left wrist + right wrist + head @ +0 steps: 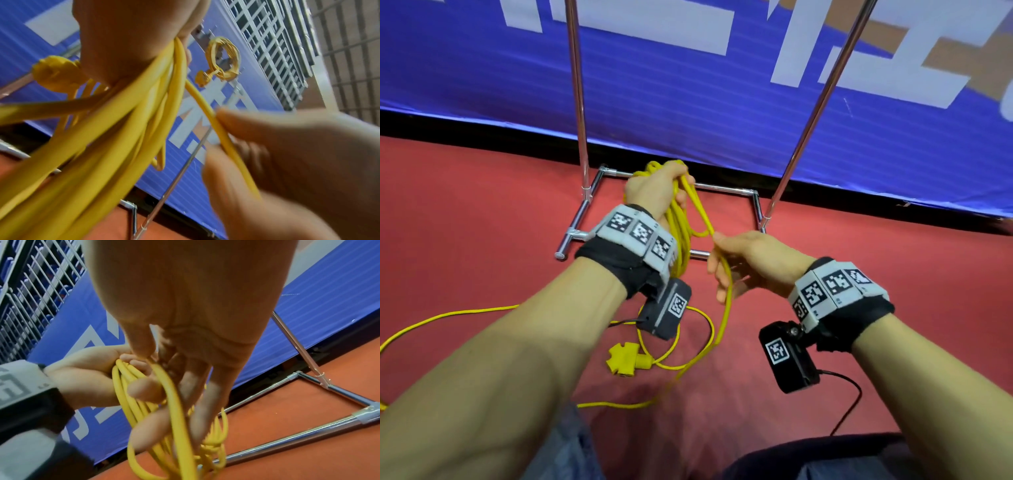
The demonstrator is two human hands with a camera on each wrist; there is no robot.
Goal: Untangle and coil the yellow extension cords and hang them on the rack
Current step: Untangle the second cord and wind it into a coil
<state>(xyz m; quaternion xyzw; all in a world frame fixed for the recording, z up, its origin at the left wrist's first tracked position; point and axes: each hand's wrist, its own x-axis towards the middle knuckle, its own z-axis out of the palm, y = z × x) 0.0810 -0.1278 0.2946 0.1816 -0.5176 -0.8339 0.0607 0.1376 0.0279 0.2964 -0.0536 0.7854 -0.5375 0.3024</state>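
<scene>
Left hand [654, 192] raised at centre frame of the head view, grip closed round a bundle of yellow extension cord loops [679, 236] that hang down past the wrist. Right hand [743, 260] just lower right of it, thumb and fingers pinching a single strand of the same cord, which runs up to the left hand and down in a curve to the floor. Slack cord trailing over the red carpeted floor [482, 222] across the lower left of the frame, ending at a yellow multi-outlet socket block [625, 358] lying below the left wrist. Black wrist cameras with square coded markers strapped under both wrists; a thin black cable [852, 401] leading off the right one at lower right.

Chrome rack [580, 102] directly behind the hands: two upright poles rising out of the top of the frame, rectangular tube base resting on the carpet. Blue banner [688, 85] with large white lettering filling the upper half, black strip along its foot where it meets the floor.

In the left wrist view, upper centre: a second yellow cord, already coiled [223, 58], hanging on the rack's top bar, a plug dangling at its lower left. Grey metal railing [273, 48] above the banner, upper right there.
</scene>
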